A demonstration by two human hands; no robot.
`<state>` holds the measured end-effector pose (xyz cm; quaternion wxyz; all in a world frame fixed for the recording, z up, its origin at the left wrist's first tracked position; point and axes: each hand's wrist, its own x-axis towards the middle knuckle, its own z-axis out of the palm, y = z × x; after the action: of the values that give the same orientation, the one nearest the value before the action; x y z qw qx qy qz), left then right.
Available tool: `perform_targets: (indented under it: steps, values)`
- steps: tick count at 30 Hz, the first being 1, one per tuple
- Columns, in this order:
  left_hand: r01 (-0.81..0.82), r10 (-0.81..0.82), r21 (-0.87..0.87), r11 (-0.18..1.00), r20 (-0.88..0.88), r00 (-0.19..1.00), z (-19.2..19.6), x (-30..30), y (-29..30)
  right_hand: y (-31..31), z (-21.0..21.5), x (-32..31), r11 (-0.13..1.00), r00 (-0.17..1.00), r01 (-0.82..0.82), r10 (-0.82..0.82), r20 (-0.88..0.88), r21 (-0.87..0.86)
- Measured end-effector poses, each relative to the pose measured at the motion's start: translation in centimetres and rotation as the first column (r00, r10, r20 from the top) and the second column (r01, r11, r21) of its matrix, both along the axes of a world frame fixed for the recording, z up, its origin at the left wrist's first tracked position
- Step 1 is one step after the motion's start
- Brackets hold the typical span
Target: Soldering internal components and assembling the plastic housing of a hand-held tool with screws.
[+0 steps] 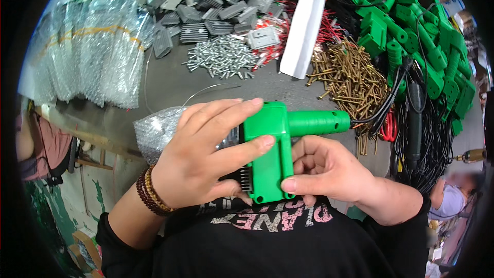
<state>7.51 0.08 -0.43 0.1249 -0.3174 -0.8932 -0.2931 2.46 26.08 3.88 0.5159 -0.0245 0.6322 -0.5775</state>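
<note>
Both my hands hold a green plastic tool housing (pixel 270 167) just in front of my chest. Its round green handle (pixel 319 122) points right, and a black cord leaves the handle's end. My left hand (pixel 195 149) is closed over the housing's left side, thumb and fingers pressing on its front and edges. A dark finned metal part (pixel 245 179) shows at that left edge, partly hidden by the hand. My right hand (pixel 332 167) pinches the lower right edge, thumb in front and fingers curled behind.
Bubble wrap (pixel 152 129) lies left of my left hand, with bubble bags (pixel 92 51) farther back. Beyond are finned grey blocks (pixel 236 10), silver screws (pixel 221 55), a white strip (pixel 303 31) and brass-coloured screws (pixel 350 80). Green housings (pixel 437 56) and black cables (pixel 427 170) crowd the right.
</note>
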Motion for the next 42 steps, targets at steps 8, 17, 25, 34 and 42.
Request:
perform_targets:
  steps: [8,17,25,34,42]
  values:
    - [-0.055,0.055,0.109,0.993,0.002,0.998,0.1,0.9,0.4,-1.4,2.6,-0.1,0.861,-0.180,-0.318,0.356,-0.917,0.397]
    - [-0.071,0.090,0.200,0.977,-0.087,0.992,-2.1,1.1,0.8,-1.0,-4.2,0.9,0.848,-0.451,-0.389,0.165,-0.877,0.360]
    - [-0.117,0.165,0.198,0.973,-0.244,0.956,-3.3,0.7,1.2,-1.0,-5.0,1.2,0.874,-0.525,-0.331,0.142,-0.839,0.355]
    - [0.074,-0.122,0.266,0.961,0.168,0.978,0.8,-1.2,-1.6,-1.1,3.2,0.5,0.892,0.444,-0.372,-0.070,-0.893,-0.255]
    - [-0.307,0.291,0.206,0.929,0.104,0.951,-1.6,-2.7,1.5,-3.2,10.5,-1.8,0.576,0.551,-0.707,0.085,-0.830,-0.410]
